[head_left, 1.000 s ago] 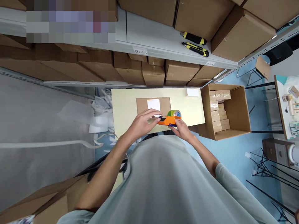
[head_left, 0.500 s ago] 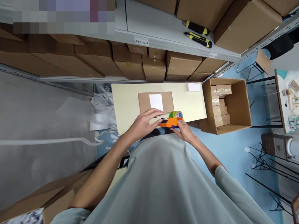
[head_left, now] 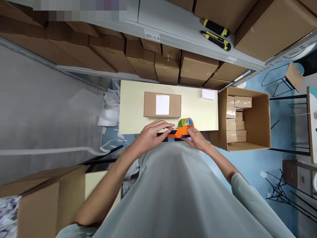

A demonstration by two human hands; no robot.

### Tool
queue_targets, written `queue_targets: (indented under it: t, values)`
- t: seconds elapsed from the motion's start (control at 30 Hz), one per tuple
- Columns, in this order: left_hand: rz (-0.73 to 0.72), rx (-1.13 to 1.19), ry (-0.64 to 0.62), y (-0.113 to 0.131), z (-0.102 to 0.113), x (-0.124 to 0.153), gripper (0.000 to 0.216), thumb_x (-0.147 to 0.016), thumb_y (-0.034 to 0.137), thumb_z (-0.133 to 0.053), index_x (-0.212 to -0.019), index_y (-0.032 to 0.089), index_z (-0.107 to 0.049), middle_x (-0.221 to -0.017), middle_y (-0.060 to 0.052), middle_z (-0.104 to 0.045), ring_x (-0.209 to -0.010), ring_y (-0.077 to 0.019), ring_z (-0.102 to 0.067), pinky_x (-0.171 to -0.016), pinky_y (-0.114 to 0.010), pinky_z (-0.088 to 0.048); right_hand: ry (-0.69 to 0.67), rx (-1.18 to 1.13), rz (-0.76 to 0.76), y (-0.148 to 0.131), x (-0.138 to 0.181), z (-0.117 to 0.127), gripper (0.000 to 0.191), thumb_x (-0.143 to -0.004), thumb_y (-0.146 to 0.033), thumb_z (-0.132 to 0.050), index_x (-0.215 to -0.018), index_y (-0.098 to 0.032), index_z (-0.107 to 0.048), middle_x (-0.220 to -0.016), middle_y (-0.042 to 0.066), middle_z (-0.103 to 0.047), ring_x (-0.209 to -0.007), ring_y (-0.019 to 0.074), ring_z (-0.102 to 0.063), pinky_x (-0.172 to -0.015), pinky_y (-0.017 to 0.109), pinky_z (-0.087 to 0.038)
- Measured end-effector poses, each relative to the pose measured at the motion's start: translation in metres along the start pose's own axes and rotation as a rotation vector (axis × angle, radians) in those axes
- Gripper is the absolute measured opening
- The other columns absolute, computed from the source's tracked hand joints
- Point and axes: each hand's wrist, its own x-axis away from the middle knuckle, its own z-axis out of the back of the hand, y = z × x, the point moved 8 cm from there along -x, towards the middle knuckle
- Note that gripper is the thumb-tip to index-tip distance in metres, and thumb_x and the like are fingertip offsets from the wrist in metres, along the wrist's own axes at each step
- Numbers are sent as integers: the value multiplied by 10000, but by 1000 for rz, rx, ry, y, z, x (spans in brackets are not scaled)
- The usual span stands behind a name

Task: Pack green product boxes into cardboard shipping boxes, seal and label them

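Left hand (head_left: 153,134) has cleared the carton (head_left: 172,105), fingers parted; right hand (head_left: 198,139) grips tape dispenser (head_left: 181,132); shelf label (head_left: 152,34) perhaps "D3-5-6".

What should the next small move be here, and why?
Perhaps use the left hand to free an end from the tape roll: the right hand grips the orange dispenser, and the left is at its front, with a brown box just beyond.

It's a packing/stock rm — tape dispenser (head_left: 183,131) out, labeled shelving (head_left: 170,20) w/ cardbd boxes (head_left: 167,70).
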Motion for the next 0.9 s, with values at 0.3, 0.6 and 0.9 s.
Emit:
queue_targets:
  t: [0.3, 0.6, 0.9]
  values:
    - [-19, -25, 112, 18, -12, 17, 229, -1083, 242, -665, -1264, 261, -804, -1107, -62, -821, -1021, -196, -775, -926, -333, -634, -86, 184, 239, 1, 4, 20, 136, -1154, -301, -539, -1176, -195, -623, -1000, 123, -725, -1026, 319, -686, -1009, 526, -608]
    - [-16, 0, 182, 19, -24, 15, 95, -1056, 237, -705, -1060, 251, -798, -1011, -49, -812, -930, -192, -767, -882, -334, -639, -103, 308, 314, 3, 6, 31, 129, -1149, -241, -548, -1237, -174, -614, -1022, 120, -733, -1039, 300, -697, -1016, 487, -605]
    - [252, 107, 126, -39, -60, 15, 253, -1064, 454, -649, -973, 252, -772, -985, -65, -789, -919, -211, -738, -886, -348, -627, -286, 180, 160, 47, 9, 13, 178, -1166, -375, -578, -1160, -206, -634, -1026, 125, -761, -1032, 303, -730, -1029, 491, -600]
